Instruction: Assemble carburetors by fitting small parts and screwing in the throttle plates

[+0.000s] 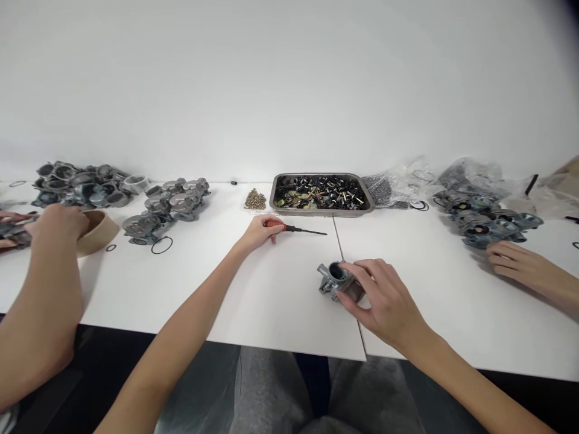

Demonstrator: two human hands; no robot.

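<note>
My left hand point(262, 233) is closed around the red handle of a screwdriver point(289, 227), whose dark shaft points right above the white table. My right hand point(382, 298) grips a grey metal carburetor point(338, 278) with thumb and fingers, near the seam between two table panels. The carburetor's round bore faces up, and part of its body is hidden behind my fingers. Beyond the screwdriver stands a metal tray point(323, 211) filled with small black and brass-coloured parts. Left of the tray lies a small heap of brass pieces point(256, 199).
Several carburetors point(174, 202) stand at the left, with more piled point(84, 181) farther back. Others point(488, 220) lie at right beside plastic bags point(407, 181). A co-worker's hand point(511, 259) touches that right group. Another person's arm point(56, 271) reaches in beside a tape roll point(102, 232).
</note>
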